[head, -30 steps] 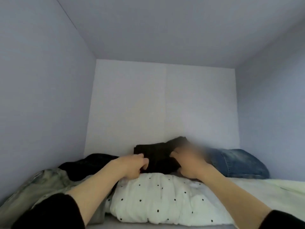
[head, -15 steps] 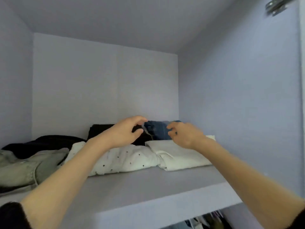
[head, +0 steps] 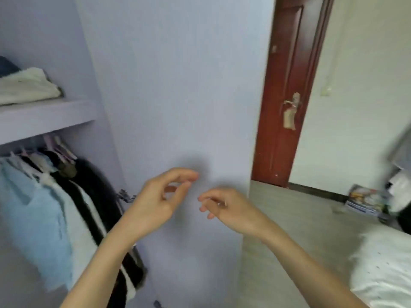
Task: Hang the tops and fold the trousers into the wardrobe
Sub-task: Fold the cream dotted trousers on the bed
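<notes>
Down at 6 o'clock both hands hang empty before the pale lilac wardrobe door (head: pixel 178 85): left hand (head: pixel 155 203) w/ fingers loosely curled, right hand (head: pixel 229 207) same. Looks like a between-items step imo. Folded cream trousers (head: pixel 24 85) sit on the lilac shelf (head: pixel 44 116) at 10; hanging tops (head: pixel 44 207) at 8. Next probably means fetching another garment from the white bed (head: pixel 382 263) at 4. Red-brown room door (head: pixel 287 107) at 1.

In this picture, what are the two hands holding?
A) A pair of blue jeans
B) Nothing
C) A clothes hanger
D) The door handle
B: the left hand and the right hand hang in front of the open wardrobe door with loosely curled fingers, and no cloth or other thing lies between them.
</notes>
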The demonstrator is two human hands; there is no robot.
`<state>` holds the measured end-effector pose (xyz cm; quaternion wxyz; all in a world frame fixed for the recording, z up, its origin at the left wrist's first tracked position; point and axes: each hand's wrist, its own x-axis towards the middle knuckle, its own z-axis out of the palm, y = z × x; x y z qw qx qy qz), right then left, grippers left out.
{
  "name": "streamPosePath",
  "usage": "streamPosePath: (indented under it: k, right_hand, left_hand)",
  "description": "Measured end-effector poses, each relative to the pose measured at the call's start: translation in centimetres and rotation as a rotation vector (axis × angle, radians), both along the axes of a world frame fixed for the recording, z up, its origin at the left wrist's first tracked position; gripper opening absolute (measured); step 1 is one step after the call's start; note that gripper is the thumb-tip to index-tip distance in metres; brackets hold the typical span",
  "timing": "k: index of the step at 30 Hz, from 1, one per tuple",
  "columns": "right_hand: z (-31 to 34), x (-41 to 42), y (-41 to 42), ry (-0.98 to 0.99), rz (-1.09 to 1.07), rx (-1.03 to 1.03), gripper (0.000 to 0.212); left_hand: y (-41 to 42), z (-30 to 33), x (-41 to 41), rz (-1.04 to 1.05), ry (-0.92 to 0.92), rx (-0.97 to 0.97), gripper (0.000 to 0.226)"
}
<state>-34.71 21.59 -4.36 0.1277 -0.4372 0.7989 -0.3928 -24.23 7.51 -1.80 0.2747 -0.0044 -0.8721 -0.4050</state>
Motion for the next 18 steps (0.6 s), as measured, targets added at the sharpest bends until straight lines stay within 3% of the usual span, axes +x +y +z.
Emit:
streamPosePath:
  k: [10, 18]
  right_hand:
    - [-5.3, -7.6, 29.3, -0.179, -0.731, 0.12, 0.024]
    - [-7.6, -13.7, 45.0, -0.278, -1.137, 0.072, 0.025]
  left_hand:
    - [24.6, -6.8, -14.1, -0.652, -0.184, 0.086, 0.034]
    - [38.4, -9.1, -29.9, -0.981, -0.286, 0.028, 0.03]
